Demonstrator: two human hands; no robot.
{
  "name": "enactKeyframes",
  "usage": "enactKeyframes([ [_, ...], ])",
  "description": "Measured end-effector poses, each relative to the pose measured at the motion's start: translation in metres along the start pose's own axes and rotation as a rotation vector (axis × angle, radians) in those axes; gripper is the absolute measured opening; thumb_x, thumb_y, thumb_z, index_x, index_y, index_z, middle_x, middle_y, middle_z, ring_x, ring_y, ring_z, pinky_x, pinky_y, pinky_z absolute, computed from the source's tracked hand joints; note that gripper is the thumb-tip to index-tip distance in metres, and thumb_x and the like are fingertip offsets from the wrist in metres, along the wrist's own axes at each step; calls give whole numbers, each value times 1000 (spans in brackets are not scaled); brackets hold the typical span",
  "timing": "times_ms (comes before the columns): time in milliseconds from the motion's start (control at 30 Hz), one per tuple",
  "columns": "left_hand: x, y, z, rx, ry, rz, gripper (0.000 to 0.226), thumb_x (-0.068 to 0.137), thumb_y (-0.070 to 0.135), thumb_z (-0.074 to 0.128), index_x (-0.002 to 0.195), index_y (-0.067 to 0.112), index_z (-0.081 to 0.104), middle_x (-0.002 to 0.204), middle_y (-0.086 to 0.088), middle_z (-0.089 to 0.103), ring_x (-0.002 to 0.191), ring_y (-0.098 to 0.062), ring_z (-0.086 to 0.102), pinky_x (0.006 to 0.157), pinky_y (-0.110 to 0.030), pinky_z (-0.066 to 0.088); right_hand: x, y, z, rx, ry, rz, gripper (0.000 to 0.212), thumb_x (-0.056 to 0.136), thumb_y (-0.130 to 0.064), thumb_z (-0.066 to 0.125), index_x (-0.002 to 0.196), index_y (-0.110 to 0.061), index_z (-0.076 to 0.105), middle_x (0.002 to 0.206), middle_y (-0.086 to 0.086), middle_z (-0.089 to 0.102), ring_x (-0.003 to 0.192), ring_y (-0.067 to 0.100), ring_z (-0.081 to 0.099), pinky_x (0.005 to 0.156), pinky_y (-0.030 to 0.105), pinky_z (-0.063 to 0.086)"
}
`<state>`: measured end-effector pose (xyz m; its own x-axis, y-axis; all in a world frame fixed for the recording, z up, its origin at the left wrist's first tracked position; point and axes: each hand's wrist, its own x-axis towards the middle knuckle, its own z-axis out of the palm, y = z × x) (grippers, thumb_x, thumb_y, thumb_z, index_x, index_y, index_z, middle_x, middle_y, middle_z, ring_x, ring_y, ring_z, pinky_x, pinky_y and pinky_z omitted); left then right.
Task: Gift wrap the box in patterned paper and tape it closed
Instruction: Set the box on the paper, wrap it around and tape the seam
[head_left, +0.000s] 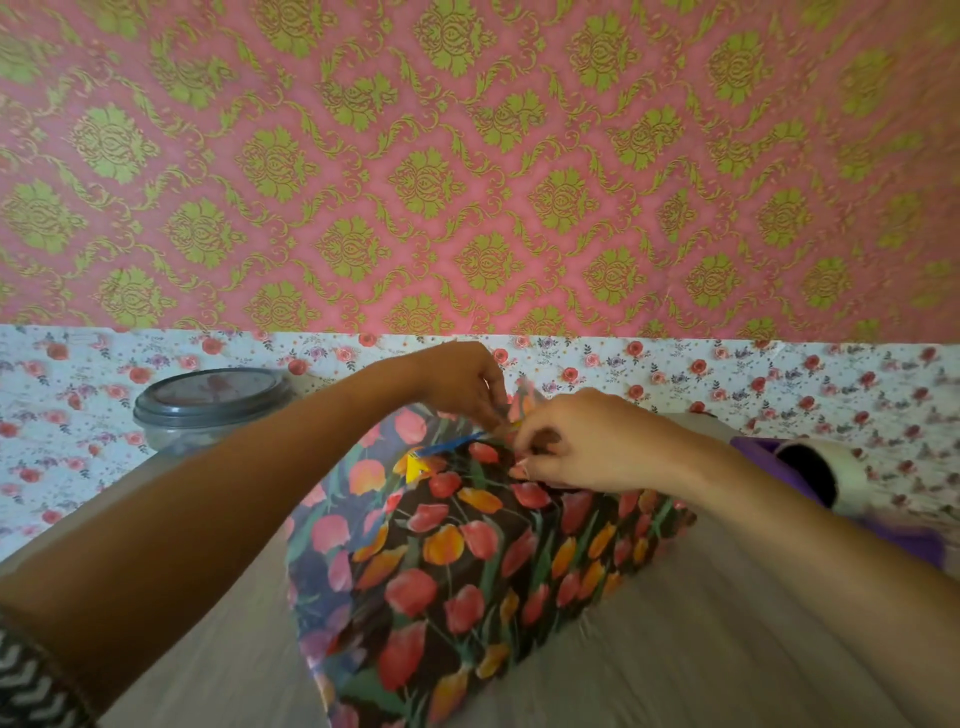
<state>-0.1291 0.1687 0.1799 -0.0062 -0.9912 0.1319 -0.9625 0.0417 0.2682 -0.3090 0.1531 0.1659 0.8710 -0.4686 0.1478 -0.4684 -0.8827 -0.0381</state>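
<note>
Here, tub (208, 410) and tape (831, 470) flank the wrapped box (467, 561).

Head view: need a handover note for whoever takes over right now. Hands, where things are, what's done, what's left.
Left hand: pinches the patterned paper at the box's far end.
Right hand: pinches the same fold, close beside the left.
Box: lies on the beige surface, nearly all covered; a yellow and blue bit shows at the far-end gap.
Tape roll: lies to the right of the box, untouched.
Done: paper is around the box's body.
Left: close the far-end fold and tape it. No tape is visible on the paper; check the near end.
</note>
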Motion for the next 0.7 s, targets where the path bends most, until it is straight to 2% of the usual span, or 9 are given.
enactKeyframes([
  [67, -7, 2, 0, -14, -35, -2, 26, 73, 18, 80, 90, 21, 60, 72, 15, 59, 66, -2, 53, 65, -18, 39, 9, 13, 0, 100, 117, 25, 28, 82, -39, 66, 106, -25, 61, 98, -6, 58, 90, 13, 56, 79, 31, 46],
  [133, -12, 3, 2, -43, -42, 4, 29, 73, 17, 79, 92, 22, 58, 74, 13, 60, 66, 3, 53, 64, -17, 40, 22, 27, -1, 55, 238, 22, 34, 89, -21, 59, 122, -25, 54, 130, 1, 49, 122, 21, 44, 98, 37, 39],
  [267, -20, 4, 6, -114, -71, 32, 21, 82, 5, 69, 96, 18, 59, 88, -1, 71, 68, 6, 59, 64, -5, 42, 42, 42, -5, -185, 74, 1, 68, 87, 9, 42, 144, -25, 29, 156, 0, 16, 145, 22, 9, 115, 40, 14],
  [333, -24, 6, 7, -119, -79, 44, 20, 85, 3, 65, 101, 13, 61, 94, -2, 71, 71, 0, 63, 68, -7, 44, 49, 49, -1, -240, -43, 16, 73, 83, 14, 43, 142, -29, 35, 155, 5, 20, 144, 25, 14, 115, 43, 18],
  [367, -26, 6, 10, -111, -85, 48, 20, 86, 3, 64, 104, 11, 62, 96, -2, 71, 76, -5, 66, 71, -10, 46, 50, 52, 1, -248, -64, 7, 69, 82, 14, 45, 137, -29, 43, 149, 7, 33, 140, 27, 27, 111, 42, 27],
  [433, -27, 7, 11, -109, -96, 54, 19, 87, 6, 64, 105, 12, 62, 102, -6, 71, 92, -16, 68, 80, -18, 48, 49, 59, -2, -276, -23, -36, 47, 82, 7, 54, 117, -25, 60, 120, 2, 56, 117, 25, 50, 94, 39, 43],
  [533, -27, 6, 12, -124, -101, 65, 18, 87, 7, 64, 103, 15, 61, 101, -3, 71, 98, -17, 67, 74, -11, 45, 47, 73, -16, -421, 66, -66, 8, 80, -13, 68, 84, -20, 66, 93, -4, 52, 93, 15, 50, 81, 35, 46],
  [600, -27, 6, 11, -132, -106, 69, 18, 88, 6, 63, 102, 17, 60, 101, -3, 71, 98, -16, 67, 70, -8, 44, 44, 80, -20, -402, 106, -58, 11, 75, -11, 69, 69, -13, 61, 95, 1, 56, 94, 17, 52, 81, 37, 48],
  [700, -30, 7, 12, -145, -108, 91, 17, 88, 8, 64, 100, 19, 59, 103, -5, 72, 92, -10, 67, 71, -7, 43, 29, 87, -20, -231, 53, -41, 10, 72, -6, 67, 64, -9, 61, 108, -2, 59, 108, 9, 51, 86, 39, 48],
])
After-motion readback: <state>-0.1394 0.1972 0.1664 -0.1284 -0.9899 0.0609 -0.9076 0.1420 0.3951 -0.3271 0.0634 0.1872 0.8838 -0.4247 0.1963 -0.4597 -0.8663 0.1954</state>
